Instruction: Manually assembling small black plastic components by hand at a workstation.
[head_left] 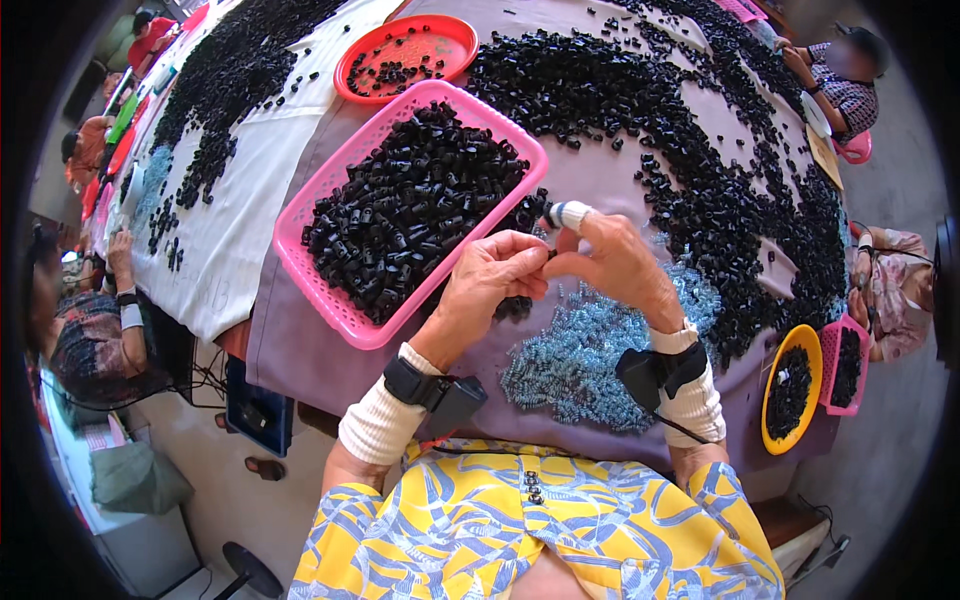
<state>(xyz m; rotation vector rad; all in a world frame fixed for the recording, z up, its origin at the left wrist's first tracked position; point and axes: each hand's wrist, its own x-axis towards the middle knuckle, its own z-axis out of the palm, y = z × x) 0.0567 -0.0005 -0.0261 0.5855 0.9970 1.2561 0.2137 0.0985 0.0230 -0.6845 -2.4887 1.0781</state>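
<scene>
My left hand (492, 272) and my right hand (612, 258) meet over the table, fingertips pinched together. Between them is a small black plastic part (551, 256), mostly covered by the fingers. White tape wraps one finger of my right hand. Just left of the hands, a pink perforated basket (300, 265) holds a heap of small black plastic parts (405, 205). Beneath and in front of my right hand spreads a pile of tiny bluish, shiny coils that look like springs (590, 355). More black parts lie under my fingers, beside the basket.
Loose black parts (735, 220) cover much of the cloth-covered table (290, 330). A red tray (425, 38) stands beyond the basket. At right are a yellow tray (771, 405) and a small pink basket (845, 405). Other people sit around the table, on both sides.
</scene>
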